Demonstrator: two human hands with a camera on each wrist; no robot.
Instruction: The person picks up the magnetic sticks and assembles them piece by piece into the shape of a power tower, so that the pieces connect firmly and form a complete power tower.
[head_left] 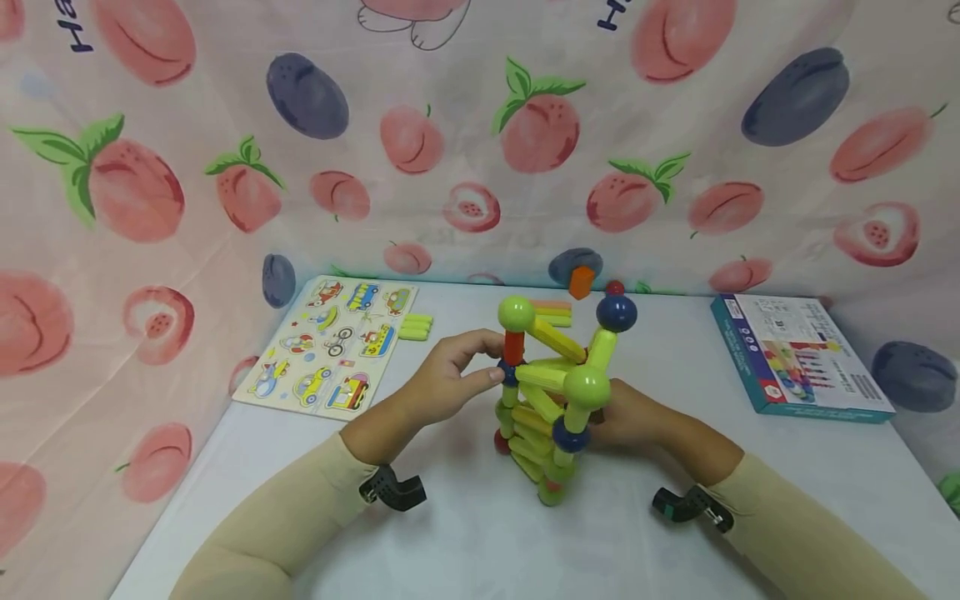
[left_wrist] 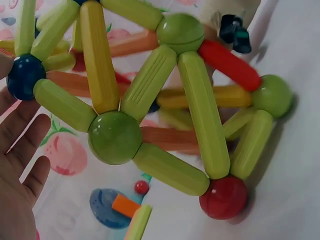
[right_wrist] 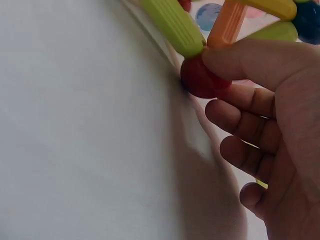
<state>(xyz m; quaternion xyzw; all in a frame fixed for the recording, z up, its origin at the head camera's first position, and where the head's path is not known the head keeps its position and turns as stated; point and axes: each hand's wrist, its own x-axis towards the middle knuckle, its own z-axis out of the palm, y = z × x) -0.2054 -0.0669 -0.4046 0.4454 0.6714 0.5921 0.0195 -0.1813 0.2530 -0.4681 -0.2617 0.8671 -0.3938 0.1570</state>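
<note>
A tower of magnetic rods (head_left: 543,380) and balls stands on the white table, mostly lime green with some yellow, orange and red rods. My left hand (head_left: 450,375) is at its left side, thumb and fingertips on a dark blue ball (left_wrist: 26,77) partway up. On the far right side, my right hand (head_left: 630,415) is partly hidden behind the tower. The right wrist view shows its thumb and index finger pinching a red ball (right_wrist: 197,77), where a lime rod (right_wrist: 175,27) and an orange rod (right_wrist: 227,22) meet. A green ball (head_left: 517,313) and a blue ball (head_left: 617,313) top the tower.
A vehicle puzzle board (head_left: 288,379) lies at the back left, with several short lime rods (head_left: 415,327) beside it. Behind the tower are more rods (head_left: 553,318), an orange piece (head_left: 581,282) and a loose red ball (head_left: 615,287). A flat toy box (head_left: 817,358) lies at the right. Fruit-print cloth (head_left: 465,100) hangs along the table's back.
</note>
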